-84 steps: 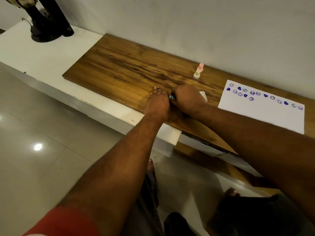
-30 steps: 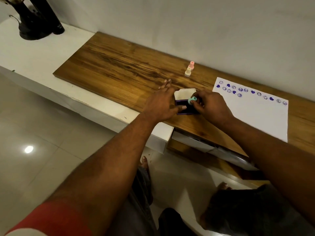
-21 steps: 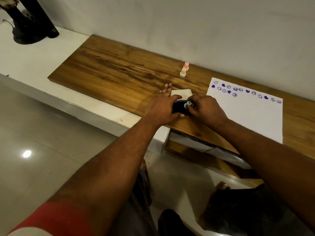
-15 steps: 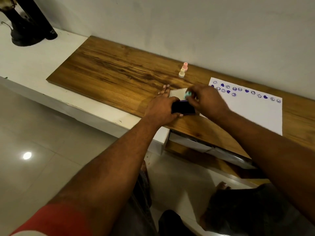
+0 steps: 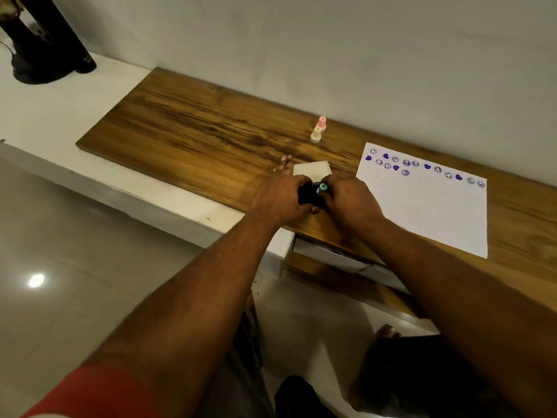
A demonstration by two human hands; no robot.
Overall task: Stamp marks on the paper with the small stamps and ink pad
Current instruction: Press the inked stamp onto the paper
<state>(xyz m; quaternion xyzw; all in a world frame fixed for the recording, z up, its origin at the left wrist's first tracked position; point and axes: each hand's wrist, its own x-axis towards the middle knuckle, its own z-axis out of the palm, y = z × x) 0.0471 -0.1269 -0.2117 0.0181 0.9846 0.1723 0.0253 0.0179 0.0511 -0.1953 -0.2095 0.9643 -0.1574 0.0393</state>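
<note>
the left hand (image 5: 278, 196) grips the dark ink pad (image 5: 308, 195) near the front edge of the wooden board (image 5: 193, 137), two fingers stretched flat. the right hand (image 5: 349, 200), touching the pad, pinches a teal stamp (image 5: 323, 187) down on it; half a second ago it was lifted. the paper (image 5: 428, 206) lies just right of the pad, with bare wood to the left. pink stamp (image 5: 322, 123) and cream stamp (image 5: 316, 134) stand behind the pad.
</note>
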